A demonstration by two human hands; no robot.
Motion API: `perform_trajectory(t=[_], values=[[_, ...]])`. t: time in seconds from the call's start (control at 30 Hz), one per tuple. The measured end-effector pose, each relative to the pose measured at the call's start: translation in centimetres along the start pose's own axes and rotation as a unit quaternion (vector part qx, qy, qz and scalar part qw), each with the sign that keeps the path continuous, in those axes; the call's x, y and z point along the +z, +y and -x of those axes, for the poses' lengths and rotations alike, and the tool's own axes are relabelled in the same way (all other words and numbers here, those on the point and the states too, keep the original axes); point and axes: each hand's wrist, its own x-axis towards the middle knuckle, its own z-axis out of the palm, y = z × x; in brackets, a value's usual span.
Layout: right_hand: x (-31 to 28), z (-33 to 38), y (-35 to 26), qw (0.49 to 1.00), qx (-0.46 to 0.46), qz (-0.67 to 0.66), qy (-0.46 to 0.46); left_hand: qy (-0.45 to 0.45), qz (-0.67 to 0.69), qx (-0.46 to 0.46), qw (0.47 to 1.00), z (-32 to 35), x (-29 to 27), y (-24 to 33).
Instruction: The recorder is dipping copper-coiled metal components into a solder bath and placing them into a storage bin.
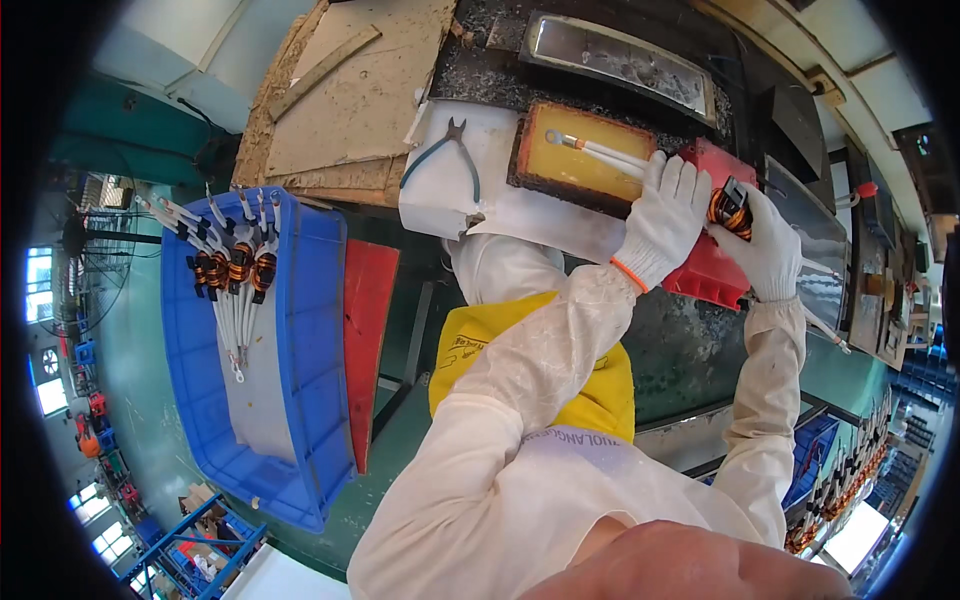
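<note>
My right hand (pixel 768 248), in a white glove, is closed round a toroidal coil (pixel 730 208) wound with copper-coloured wire and fitted with a black part. White cables run from the coil both ways. My left hand (pixel 664 222), gloved with an orange cuff edge, grips the white cables (pixel 612 157) left of the coil; its thumb is hidden. Their ring terminals (pixel 556 137) lie over a dark-rimmed rectangular tray with a yellow surface (pixel 575 178). Under both hands stands a red plastic bin (pixel 705 272). The other cable ends (pixel 828 330) stick out below my right hand.
Cutting pliers (pixel 457 150) with green handles lie on a white sheet left of the tray. Behind it sits a long metal-framed trough (pixel 620 65). At left, a blue crate (pixel 325 350) holds several similar coils with cables (pixel 238 265). A red board (pixel 368 345) stands beside it.
</note>
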Motion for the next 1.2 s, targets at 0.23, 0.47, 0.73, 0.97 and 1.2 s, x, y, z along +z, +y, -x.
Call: perform_trajectory(t=[0.23,0.47,0.73,0.97,1.2], values=[[-0.1,-0.1,-0.1,1.000,0.001,0.010,-0.003,0.011,0.021,-0.007,1.000,0.0,-0.1,-0.1],[0.0,-0.1,0.0,1.000,0.000,-0.005,-0.005,-0.004,0.005,-0.007,1.000,-0.1,-0.3,0.0],[0.0,-0.2,0.0,1.000,-0.016,0.006,0.004,0.000,0.022,-0.017,1.000,-0.2,-0.1,-0.1],[0.1,-0.1,0.0,1.000,-0.011,-0.003,0.005,0.001,0.008,-0.010,1.000,-0.3,-0.1,0.0],[-0.4,0.6,0.0,0.996,0.014,-0.093,0.004,-0.034,-0.024,0.030,0.999,-1.2,-0.8,0.1]])
